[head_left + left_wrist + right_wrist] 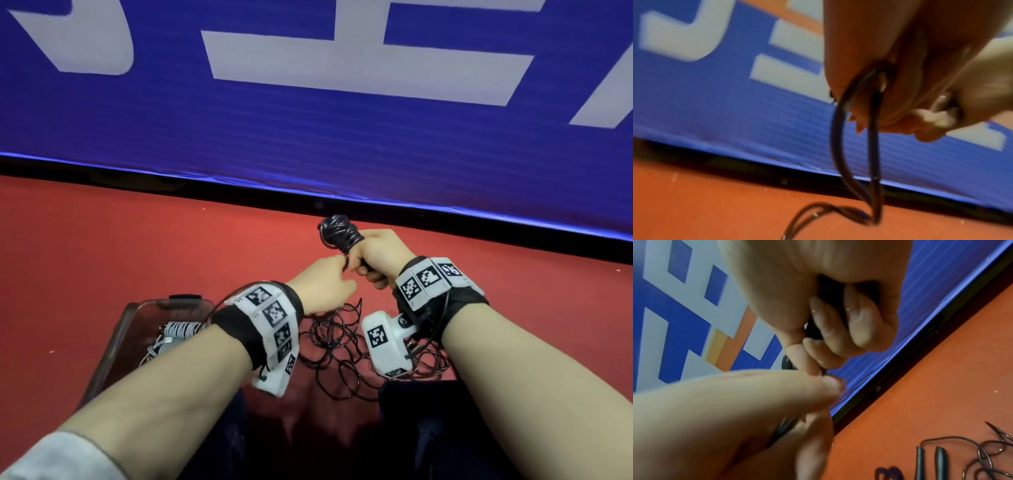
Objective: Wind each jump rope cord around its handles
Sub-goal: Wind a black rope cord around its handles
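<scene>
From the head view, we're gripping the black handles (337,236) in our right hand (378,255), left hand (325,284) pinching the cord (337,346). Left wrist: cord's trailing slack to the floor (715,203), so we're keeping tension. Right wrist: fist's wrapped tight.

Handles (337,236) sit mid-frame, held up in the right hand (378,258), with the left hand (323,282) touching it from the lower left. Loose cord (337,346) is piled on the floor (102,240) below both wrists (between the knees, basically). Bin (137,329) is lower left, banner (308,120) across the top behind everything.
</scene>
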Available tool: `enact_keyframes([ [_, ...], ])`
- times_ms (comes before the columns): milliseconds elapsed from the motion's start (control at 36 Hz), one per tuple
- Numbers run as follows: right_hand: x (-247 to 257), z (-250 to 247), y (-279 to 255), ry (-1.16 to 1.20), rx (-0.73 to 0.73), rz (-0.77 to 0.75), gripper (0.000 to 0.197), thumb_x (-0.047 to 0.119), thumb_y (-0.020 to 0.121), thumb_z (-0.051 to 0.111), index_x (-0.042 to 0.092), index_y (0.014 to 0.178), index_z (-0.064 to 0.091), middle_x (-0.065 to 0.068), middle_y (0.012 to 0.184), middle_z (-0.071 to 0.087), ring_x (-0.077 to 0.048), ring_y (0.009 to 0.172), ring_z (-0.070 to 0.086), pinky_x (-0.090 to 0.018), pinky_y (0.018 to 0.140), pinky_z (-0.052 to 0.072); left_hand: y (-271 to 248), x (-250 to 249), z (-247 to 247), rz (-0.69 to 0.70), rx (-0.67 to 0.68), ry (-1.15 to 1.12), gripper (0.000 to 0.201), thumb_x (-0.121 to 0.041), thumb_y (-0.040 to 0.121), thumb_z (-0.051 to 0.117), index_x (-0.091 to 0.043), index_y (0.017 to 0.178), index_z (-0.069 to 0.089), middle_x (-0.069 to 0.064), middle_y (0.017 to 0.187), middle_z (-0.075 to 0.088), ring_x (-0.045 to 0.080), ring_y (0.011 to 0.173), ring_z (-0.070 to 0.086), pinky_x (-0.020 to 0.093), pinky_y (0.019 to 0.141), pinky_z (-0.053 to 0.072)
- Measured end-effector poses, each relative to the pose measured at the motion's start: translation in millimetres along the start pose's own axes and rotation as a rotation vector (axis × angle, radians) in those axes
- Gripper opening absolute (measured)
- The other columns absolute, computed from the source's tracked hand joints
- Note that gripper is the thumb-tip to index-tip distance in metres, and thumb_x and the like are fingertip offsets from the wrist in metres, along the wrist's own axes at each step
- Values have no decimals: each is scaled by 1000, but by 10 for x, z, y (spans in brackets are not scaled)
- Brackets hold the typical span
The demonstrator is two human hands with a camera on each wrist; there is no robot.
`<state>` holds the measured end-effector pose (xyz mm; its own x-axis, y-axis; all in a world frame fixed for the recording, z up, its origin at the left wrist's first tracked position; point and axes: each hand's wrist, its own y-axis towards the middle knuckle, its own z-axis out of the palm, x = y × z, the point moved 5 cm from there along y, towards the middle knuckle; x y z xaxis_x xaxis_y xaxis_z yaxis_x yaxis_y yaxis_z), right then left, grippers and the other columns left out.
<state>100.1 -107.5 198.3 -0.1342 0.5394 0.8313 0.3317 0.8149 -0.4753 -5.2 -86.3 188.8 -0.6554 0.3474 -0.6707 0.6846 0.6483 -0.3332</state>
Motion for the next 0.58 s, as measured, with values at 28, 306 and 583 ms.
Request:
enact_keyframes([
  [28,-9,10,0,-29,3,-6,23,-11,66,49,12,63,52,-7,48,37,-12,33,21,-14,44,19,-28,-22,15,10,18,119,26,-17,93,47,-10,118,47,-1,81,53,18,68,53,29,57,43],
  [306,-149,-136,159,-736,-127,-88,30,3,78,53,14,100,68,-3,70,61,-25,71,59,-24,59,41,-150,-66,-305,99,-17,554,21,-15,96,51,-14,111,65,4,92,62,21,71,59,28,61,44],
  [583,-53,331,-86,-1264,151,-313,27,19,83,51,20,105,67,1,73,59,-25,73,57,-28,66,42,-103,-32,-703,466,-286,760,33,-22,100,48,-29,131,59,3,98,53,23,99,51,29,71,28],
])
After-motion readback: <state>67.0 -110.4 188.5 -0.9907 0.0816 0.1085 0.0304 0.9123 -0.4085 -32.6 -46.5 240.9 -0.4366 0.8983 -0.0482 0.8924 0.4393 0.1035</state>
